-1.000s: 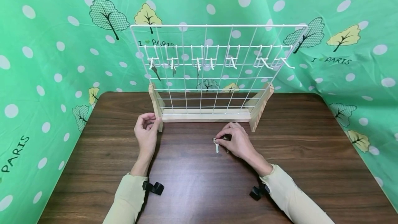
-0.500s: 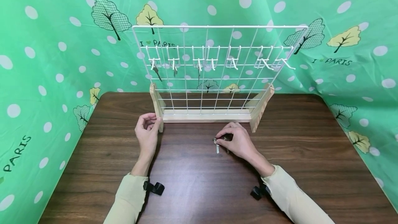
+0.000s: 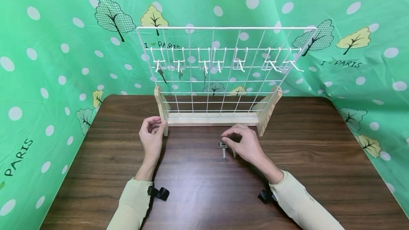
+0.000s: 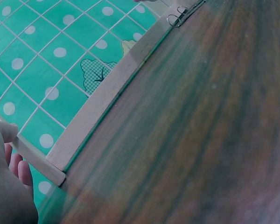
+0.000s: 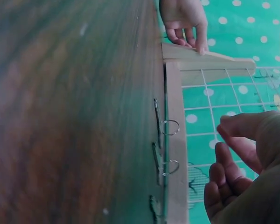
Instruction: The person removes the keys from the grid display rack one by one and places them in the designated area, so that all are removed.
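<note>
My left hand (image 3: 151,138) grips the left wooden side piece (image 3: 162,104) of a white wire grid rack (image 3: 207,101), thumb in front and fingers behind. In the right wrist view, that left hand (image 5: 185,18) also shows at the rack's far end. My right hand (image 3: 247,145) hovers just over the table in front of the rack's right half, fingers bent loosely with nothing between them. Beneath it lie a key (image 3: 223,148) and another key (image 3: 234,153), partly covered by the hand. The right wrist view shows rings on keys, one a standing ring (image 5: 171,127), beside the wooden base bar (image 5: 176,140).
Several white double-wire hooks (image 3: 238,63) hang across the grid. On the leftmost hooks hang a key (image 3: 162,75), a second key (image 3: 180,72) and a thin third item, likely a key. A patterned green cloth (image 3: 51,70) surrounds the brown wooden table (image 3: 198,187).
My right hand has let go of the keys and lifted slightly; the keys now lie on the table. The left hand stays on the side piece. The head view has shifted a little.
</note>
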A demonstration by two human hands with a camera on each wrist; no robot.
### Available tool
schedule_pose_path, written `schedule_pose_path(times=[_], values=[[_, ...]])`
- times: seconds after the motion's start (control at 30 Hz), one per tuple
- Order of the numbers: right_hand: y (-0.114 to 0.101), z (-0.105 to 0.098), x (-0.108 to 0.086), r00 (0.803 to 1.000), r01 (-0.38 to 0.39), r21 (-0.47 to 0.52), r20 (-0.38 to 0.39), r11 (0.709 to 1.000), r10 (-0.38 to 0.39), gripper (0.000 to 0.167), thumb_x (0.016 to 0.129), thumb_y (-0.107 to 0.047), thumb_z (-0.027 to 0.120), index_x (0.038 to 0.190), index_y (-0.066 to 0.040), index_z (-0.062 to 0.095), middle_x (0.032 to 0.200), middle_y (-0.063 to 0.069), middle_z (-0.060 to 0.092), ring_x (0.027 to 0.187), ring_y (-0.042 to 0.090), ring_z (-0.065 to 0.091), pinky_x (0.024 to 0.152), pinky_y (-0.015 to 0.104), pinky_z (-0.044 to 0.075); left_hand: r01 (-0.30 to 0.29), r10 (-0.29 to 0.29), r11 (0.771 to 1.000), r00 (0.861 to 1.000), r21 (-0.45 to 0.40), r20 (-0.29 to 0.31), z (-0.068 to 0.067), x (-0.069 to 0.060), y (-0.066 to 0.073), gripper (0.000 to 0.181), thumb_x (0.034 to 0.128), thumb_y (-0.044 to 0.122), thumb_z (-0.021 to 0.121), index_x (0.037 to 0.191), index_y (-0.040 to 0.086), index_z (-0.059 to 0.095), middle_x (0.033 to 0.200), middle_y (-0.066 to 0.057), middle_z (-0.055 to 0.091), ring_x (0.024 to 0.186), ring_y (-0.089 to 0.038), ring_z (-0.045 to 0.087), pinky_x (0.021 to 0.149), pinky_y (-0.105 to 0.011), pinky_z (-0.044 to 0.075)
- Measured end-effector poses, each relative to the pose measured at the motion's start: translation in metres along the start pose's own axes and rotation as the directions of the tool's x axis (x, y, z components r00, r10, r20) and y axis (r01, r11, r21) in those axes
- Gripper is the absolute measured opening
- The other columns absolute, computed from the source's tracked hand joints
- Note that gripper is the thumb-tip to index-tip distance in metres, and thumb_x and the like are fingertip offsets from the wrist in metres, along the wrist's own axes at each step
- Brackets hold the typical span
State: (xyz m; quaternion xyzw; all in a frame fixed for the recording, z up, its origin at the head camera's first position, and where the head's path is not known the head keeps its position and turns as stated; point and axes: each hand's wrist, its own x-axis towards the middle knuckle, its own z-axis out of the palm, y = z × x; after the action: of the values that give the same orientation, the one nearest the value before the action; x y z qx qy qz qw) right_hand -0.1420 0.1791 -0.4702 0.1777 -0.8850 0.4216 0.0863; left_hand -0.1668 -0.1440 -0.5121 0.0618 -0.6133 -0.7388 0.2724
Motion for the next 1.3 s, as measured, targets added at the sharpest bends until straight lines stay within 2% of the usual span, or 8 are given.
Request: schedule_pose_path(times=[0.2,0.43,0.6,0.67,1.0,1.17,1.3], values=[[-0.009,-0.003,0.000,1.000,0.000,0.028,-0.026,1.000,0.001,0.011,0.094,-0.004,0.088,0.101,-0.012,0.087,0.098,-0.006,0.078,0.095,0.016,0.071,0.086,0.044,0.058,0.001,-0.001,1.000,1.000,0.005,-0.001,0.000,0.000,0.000,0.030,0.0924,-0.010,0.081,0.116,-0.020,0.064,0.097,0.004,0.070,0.089,-0.009,0.066,0.076,-0.017,0.054],[-0.019,-0.007,0.002,0.996,0.020,0.099,-0.090,0.995,-0.011,0.011,0.095,0.001,0.084,0.100,-0.008,0.086,0.090,-0.005,0.077,0.086,0.010,0.066,0.081,0.035,0.060,0.000,0.000,1.000,1.000,-0.001,0.002,0.000,0.000,0.000,0.030,0.0923,-0.010,0.081,0.115,-0.019,0.065,0.097,0.004,0.071,0.089,-0.009,0.066,0.076,-0.017,0.054],[-0.028,-0.009,0.007,0.988,0.075,0.146,-0.147,0.986,-0.053,0.015,0.094,0.003,0.084,0.100,-0.010,0.087,0.090,-0.001,0.079,0.084,0.009,0.063,0.079,0.021,0.054,-0.005,0.005,1.000,1.000,0.000,0.002,0.001,0.000,0.000,0.030,0.0926,-0.010,0.081,0.115,-0.019,0.065,0.097,0.005,0.071,0.089,-0.009,0.066,0.076,-0.017,0.054],[-0.032,-0.010,0.009,0.985,0.091,0.161,-0.160,0.983,-0.065,0.015,0.094,0.003,0.084,0.100,-0.011,0.087,0.091,0.000,0.080,0.084,0.008,0.063,0.079,0.019,0.052,-0.006,0.006,1.000,1.000,0.004,0.001,0.001,0.000,0.000,0.030,0.0926,-0.010,0.081,0.115,-0.019,0.065,0.097,0.005,0.071,0.089,-0.009,0.066,0.076,-0.017,0.054],[-0.058,-0.018,0.024,0.976,0.114,0.271,-0.211,0.956,-0.057,0.014,0.093,0.006,0.082,0.102,-0.005,0.086,0.086,0.006,0.074,0.083,0.008,0.062,0.077,0.018,0.052,-0.003,0.003,1.000,1.000,0.012,0.004,-0.001,0.000,0.001,0.029,0.0922,-0.010,0.082,0.115,-0.018,0.065,0.098,0.003,0.071,0.089,-0.009,0.066,0.075,-0.017,0.054],[-0.069,-0.021,0.030,0.972,0.132,0.294,-0.227,0.947,-0.065,0.015,0.094,0.006,0.081,0.103,-0.005,0.085,0.085,0.003,0.073,0.083,0.009,0.062,0.078,0.021,0.052,-0.009,0.009,1.000,1.000,0.015,0.003,-0.001,0.000,0.000,0.029,0.0926,-0.009,0.082,0.115,-0.018,0.065,0.098,0.004,0.071,0.089,-0.009,0.067,0.075,-0.017,0.055],[-0.077,-0.023,0.034,0.967,0.157,0.337,-0.245,0.928,-0.075,0.015,0.093,0.007,0.080,0.104,-0.001,0.085,0.085,-0.002,0.072,0.083,0.010,0.061,0.078,0.022,0.051,-0.009,0.009,1.000,1.000,0.016,0.001,-0.001,0.000,0.000,0.029,0.0927,-0.009,0.082,0.115,-0.018,0.065,0.098,0.004,0.071,0.089,-0.009,0.067,0.076,-0.018,0.055]])
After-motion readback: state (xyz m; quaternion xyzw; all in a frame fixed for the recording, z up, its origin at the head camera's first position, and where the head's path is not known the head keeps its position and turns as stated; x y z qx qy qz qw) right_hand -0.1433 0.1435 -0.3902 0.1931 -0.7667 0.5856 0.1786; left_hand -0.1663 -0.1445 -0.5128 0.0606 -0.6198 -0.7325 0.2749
